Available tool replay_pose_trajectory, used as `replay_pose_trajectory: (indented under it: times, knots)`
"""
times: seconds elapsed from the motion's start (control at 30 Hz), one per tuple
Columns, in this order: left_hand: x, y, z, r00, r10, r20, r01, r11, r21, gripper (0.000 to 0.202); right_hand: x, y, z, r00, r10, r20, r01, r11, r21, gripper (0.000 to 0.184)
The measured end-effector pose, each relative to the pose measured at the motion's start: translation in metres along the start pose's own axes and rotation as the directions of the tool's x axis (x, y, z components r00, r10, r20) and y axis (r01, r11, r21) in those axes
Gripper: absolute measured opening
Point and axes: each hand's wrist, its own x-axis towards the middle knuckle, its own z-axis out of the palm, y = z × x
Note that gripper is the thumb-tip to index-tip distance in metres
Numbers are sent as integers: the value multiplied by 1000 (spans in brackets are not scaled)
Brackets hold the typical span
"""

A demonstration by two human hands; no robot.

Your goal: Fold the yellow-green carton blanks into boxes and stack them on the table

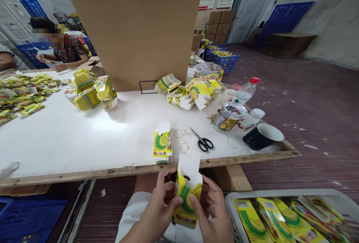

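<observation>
Both my hands hold one small yellow and green carton below the table's near edge, its white top flap standing open. My left hand grips its left side with the thumb on the front. My right hand wraps its right side, thumb pressed on the printed face. A finished stack of flat cartons lies on the white table just above my hands. Rubber bands and black-handled scissors lie beside that stack.
A grey basket of flat yellow cartons sits at my right. Folded cartons and another pile of cartons lie before a tall cardboard sheet. A plastic jar, water bottle and black cup stand at the right. Another person works far left.
</observation>
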Motion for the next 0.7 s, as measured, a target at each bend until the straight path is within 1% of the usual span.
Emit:
replay_pose_trajectory:
  times: [0.07,0.13,0.17,0.27,0.33,0.4,0.47,0.5,0.53,0.57,0.6,0.67,0.7]
  knots:
    - [-2,7,-6,998,1,61,-1,1000,-7,63,3,-2,-7,996,-34,81,29,998,59,48]
    - [-3,13,-10,990,-22,141,27,999,-36,61,5,-6,-15,984,-31,177,25,999,41,45]
    - [-3,15,-12,982,-43,183,57,996,-69,57,6,-8,-18,979,-16,206,11,1000,24,42]
    - [-3,13,-13,956,-102,276,161,966,-202,45,10,-18,-23,971,11,239,-10,1000,-6,28]
    - [-3,9,-11,946,-126,298,205,947,-248,44,12,-22,-23,964,-21,265,29,999,-27,29]
    - [-3,5,-10,952,-126,278,199,947,-251,50,14,-23,-21,961,-60,269,72,997,-35,31]
    - [-4,3,-9,962,-113,250,175,954,-243,68,15,-19,-19,979,-60,194,61,998,0,23]
    - [-3,3,-9,964,-104,247,163,959,-233,75,16,-16,-19,987,-55,152,53,998,22,24]
    - [-3,3,-9,964,-98,249,155,963,-221,78,16,-14,-20,991,-61,122,58,998,29,29]
    - [-3,3,-9,963,-98,251,152,967,-204,75,17,-12,-22,989,-89,120,87,996,14,31]
    - [-2,3,-10,965,-99,242,143,974,-174,67,18,-10,-25,981,-133,142,137,990,-19,30]
    - [-1,4,-11,980,-90,176,102,993,-59,53,21,-10,-32,954,-226,197,246,965,-86,27]
    - [-1,4,-11,989,-74,130,72,997,23,48,21,-11,-34,946,-236,221,264,959,-107,29]
